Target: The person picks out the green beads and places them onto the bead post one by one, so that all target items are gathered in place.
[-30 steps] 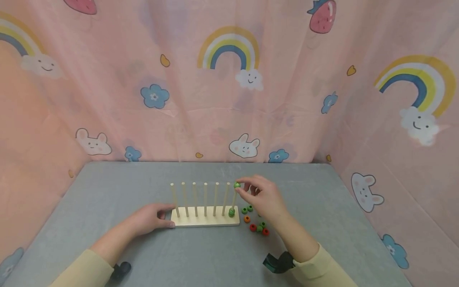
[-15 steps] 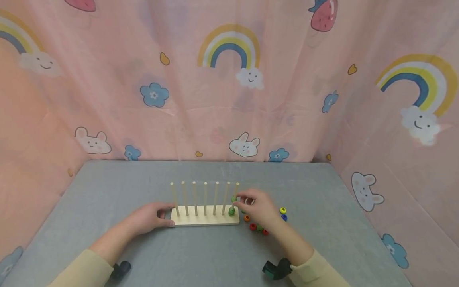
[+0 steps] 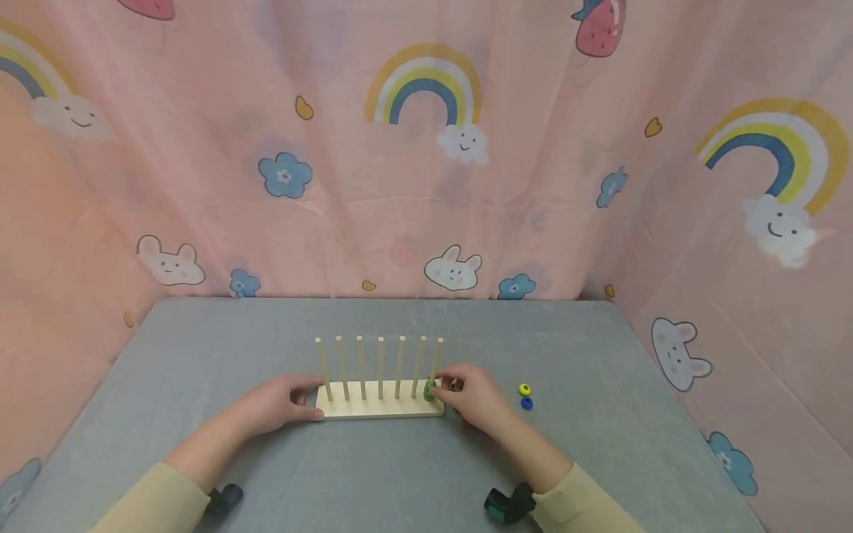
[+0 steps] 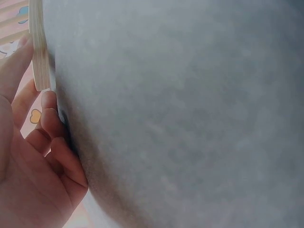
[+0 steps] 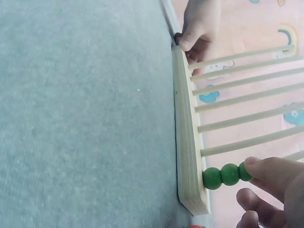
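Note:
A pale wooden peg board (image 3: 373, 406) with a row of several upright pegs stands on the table. My left hand (image 3: 285, 403) grips its left end, thumb at the front edge and fingers behind; the left wrist view shows the thumb and fingers around the base's end (image 4: 41, 61). At the rightmost peg, my right hand (image 3: 476, 397) pinches a green bead (image 5: 245, 172) between thumb and finger. Two more green beads (image 5: 221, 176) sit below it on that peg, down against the base, and the pinched one appears to touch the upper of them. The other pegs are bare.
A yellow bead (image 3: 524, 389) and a blue bead (image 3: 527, 403) lie right of the right hand. That hand mostly hides other loose beads; a bit of an orange-red one (image 5: 194, 226) shows. A patterned pink curtain (image 3: 380, 222) stands behind the grey table (image 3: 373, 474).
My right hand has brought the green bead down the rightmost peg from its top to the two beads below. The left hand has kept its hold on the board.

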Available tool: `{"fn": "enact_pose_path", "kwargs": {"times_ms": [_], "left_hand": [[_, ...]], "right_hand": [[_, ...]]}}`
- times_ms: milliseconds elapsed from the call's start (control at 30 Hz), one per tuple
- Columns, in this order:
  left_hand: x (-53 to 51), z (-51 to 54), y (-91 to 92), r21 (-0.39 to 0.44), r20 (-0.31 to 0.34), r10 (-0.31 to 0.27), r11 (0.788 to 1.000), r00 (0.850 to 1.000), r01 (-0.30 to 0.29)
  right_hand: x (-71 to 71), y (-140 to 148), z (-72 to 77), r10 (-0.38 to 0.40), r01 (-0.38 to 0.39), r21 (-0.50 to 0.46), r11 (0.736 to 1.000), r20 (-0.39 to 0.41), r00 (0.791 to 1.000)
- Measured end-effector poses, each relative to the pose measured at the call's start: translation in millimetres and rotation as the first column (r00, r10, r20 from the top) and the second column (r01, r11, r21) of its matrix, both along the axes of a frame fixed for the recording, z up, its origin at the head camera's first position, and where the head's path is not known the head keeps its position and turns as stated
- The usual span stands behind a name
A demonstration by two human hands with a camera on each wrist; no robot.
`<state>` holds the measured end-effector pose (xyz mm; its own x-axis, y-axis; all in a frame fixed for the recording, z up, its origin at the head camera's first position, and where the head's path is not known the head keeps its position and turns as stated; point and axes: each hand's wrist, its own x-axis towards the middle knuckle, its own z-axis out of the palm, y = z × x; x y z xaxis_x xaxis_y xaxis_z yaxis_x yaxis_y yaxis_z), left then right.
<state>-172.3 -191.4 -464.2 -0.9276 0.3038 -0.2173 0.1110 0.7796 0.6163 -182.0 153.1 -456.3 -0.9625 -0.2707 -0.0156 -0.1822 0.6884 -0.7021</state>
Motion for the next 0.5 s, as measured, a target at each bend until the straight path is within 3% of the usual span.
{"fn": "enact_pose_path", "kwargs": {"times_ms": [233,500], "left_hand": [[-0.2,-0.6,0.3,0.002,0.01,0.008,1.0,1.0,-0.008],[0.1,-0.9,0.1,-0.009,0.003,0.01,1.0,1.0,-0.01]], "right_hand": [[0.5,8.3,4.1,-0.02,0.02,-0.016,1.0,0.037,0.999],[6.7,33.6,9.3,-0.026,0.025,0.06,0.998,0.017,1.0]]}}
